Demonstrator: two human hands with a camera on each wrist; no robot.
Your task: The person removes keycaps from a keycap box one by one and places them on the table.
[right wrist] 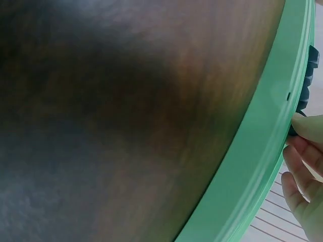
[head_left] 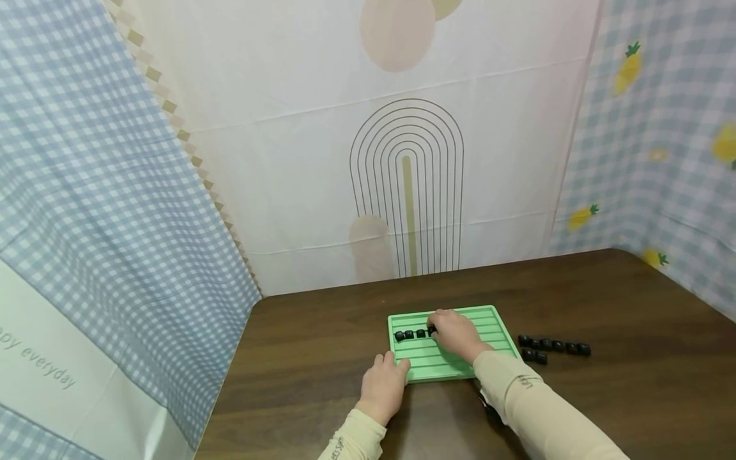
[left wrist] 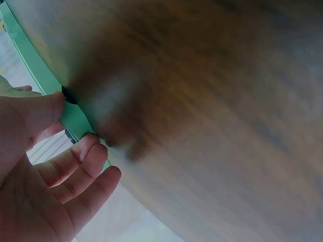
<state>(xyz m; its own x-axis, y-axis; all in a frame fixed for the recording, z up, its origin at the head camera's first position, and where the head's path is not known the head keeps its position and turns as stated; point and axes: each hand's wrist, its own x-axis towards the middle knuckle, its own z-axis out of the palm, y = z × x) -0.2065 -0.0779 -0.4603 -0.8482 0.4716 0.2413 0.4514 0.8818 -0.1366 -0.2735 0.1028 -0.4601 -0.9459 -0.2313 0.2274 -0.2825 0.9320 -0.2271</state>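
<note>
A light green grooved tray (head_left: 437,369) lies on the table. My left hand (head_left: 384,387) grips its near left corner, with the thumb and fingers on either side of the corner in the left wrist view. Several small black keycap-like pieces (head_left: 409,334) stand in a row in one of the tray's upper grooves. At the right end of that row my right hand (head_left: 457,333) pinches another black piece (right wrist: 292,131) between thumb and fingers. It is mostly hidden by the fingertips.
On the brown wooden table (head_left: 310,358), right of the tray, lie a long row of black pieces (head_left: 558,345) and a short row (head_left: 534,356). A dark object (head_left: 490,409) shows partly under the right forearm. Cloth hangings (head_left: 287,160) surround the table's back and sides.
</note>
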